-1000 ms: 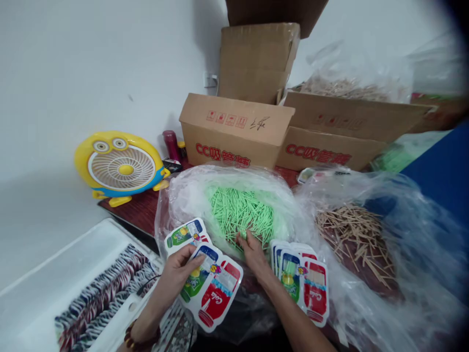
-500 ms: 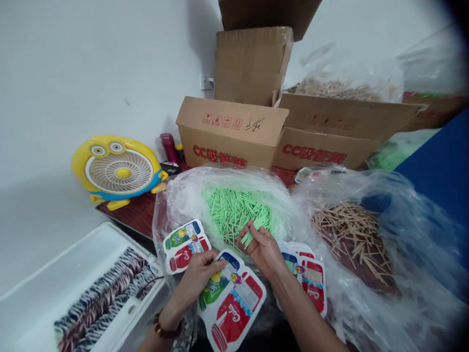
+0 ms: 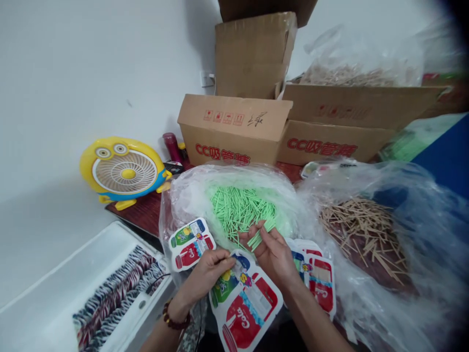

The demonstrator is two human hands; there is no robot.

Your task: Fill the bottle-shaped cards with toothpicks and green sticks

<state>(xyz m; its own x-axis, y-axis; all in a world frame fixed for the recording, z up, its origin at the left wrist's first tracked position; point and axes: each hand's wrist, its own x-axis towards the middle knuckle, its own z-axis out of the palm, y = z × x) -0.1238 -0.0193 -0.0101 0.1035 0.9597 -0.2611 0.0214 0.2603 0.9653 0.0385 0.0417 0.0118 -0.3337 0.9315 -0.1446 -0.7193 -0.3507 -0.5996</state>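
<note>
My left hand [image 3: 210, 269] pinches the top edge of a printed pouch [image 3: 246, 313] with a green drink picture and a red "Cola" jar picture. Several short green sticks [image 3: 256, 239] lie in the fingers of my right hand [image 3: 276, 254], just above the pouch's top. Behind that hand, a pile of the same green sticks [image 3: 238, 208] rests in a spread clear plastic bag [image 3: 188, 188]. One more pouch [image 3: 192, 244] lies left of the pile. Others [image 3: 322, 281] overlap beside my right wrist, one with tan sticks showing in its window.
Tan sticks [image 3: 366, 230] spill across clear plastic [image 3: 421, 244] on the right. At left, a white foam box [image 3: 40, 288] holds rows of stacked pouches [image 3: 120, 298]. A yellow fan [image 3: 124, 171] and cardboard boxes [image 3: 234, 132] stand at the back.
The view has shifted slightly, moving most things a little to the right in the picture. Both hands keep their holds, close together over the pouch.
</note>
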